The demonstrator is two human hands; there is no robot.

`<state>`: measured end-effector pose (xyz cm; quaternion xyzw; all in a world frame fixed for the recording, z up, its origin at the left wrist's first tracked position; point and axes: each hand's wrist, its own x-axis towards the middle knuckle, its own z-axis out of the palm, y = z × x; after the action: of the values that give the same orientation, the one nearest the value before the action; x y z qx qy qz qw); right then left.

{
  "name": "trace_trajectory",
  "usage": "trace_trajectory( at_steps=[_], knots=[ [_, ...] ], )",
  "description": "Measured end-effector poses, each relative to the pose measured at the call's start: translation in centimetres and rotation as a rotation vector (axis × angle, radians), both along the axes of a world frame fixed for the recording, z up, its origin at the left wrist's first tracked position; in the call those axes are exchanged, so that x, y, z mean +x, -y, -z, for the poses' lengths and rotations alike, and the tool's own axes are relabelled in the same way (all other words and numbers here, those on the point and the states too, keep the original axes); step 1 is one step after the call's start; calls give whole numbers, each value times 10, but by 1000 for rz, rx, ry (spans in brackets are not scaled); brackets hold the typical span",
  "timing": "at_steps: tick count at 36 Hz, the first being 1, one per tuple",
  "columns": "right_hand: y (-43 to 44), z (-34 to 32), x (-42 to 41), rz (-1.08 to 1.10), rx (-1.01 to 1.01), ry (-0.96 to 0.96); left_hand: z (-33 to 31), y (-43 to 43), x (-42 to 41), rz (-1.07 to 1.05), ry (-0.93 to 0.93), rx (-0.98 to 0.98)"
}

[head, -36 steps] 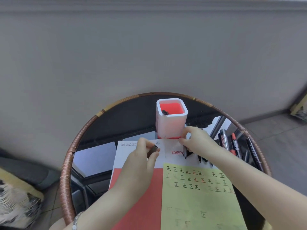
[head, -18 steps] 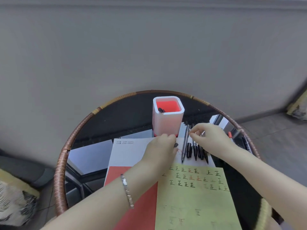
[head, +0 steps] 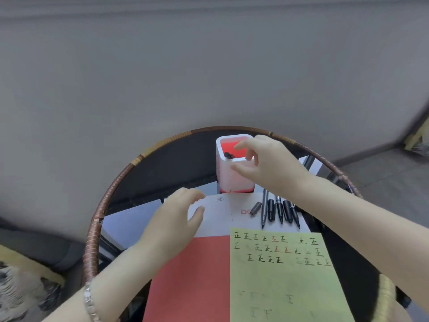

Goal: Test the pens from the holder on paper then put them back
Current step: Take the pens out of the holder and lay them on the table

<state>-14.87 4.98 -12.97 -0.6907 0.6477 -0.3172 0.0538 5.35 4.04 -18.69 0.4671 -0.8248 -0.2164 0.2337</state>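
1. Head view: round glass table point(head: 176, 159), rattan-rimmed.
2. Yellow paper point(head: 285, 282) with pen marks, near edge.
3. Right hand point(head: 267, 163) over white holder point(head: 228, 175), fingers spread, grasping nothing.
4. Left hand point(head: 176, 219) loose, empty, on white sheet point(head: 222, 214).
5. Pens point(head: 278, 210) between holder and paper.

A: Is the holder point(head: 233, 173) mouth being blocked?
B: Partly; the right hand point(head: 269, 163) is being held over its right rim.
A: And the bench point(head: 176, 163)?
B: Its left is being left bare.
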Motion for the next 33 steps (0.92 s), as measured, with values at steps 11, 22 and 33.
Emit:
trace_trajectory(
  at_steps=[11,22,33],
  knots=[
    [22,4,12,54,85,-100,-5,-11,20,-14,-134,47],
    [-42,-24,20,-167,-415,88,-26,-18,-21,55,-400,14],
    [-90,15,19,-223,-155,340,-25,-38,-54,128,-513,-185]
  ],
)
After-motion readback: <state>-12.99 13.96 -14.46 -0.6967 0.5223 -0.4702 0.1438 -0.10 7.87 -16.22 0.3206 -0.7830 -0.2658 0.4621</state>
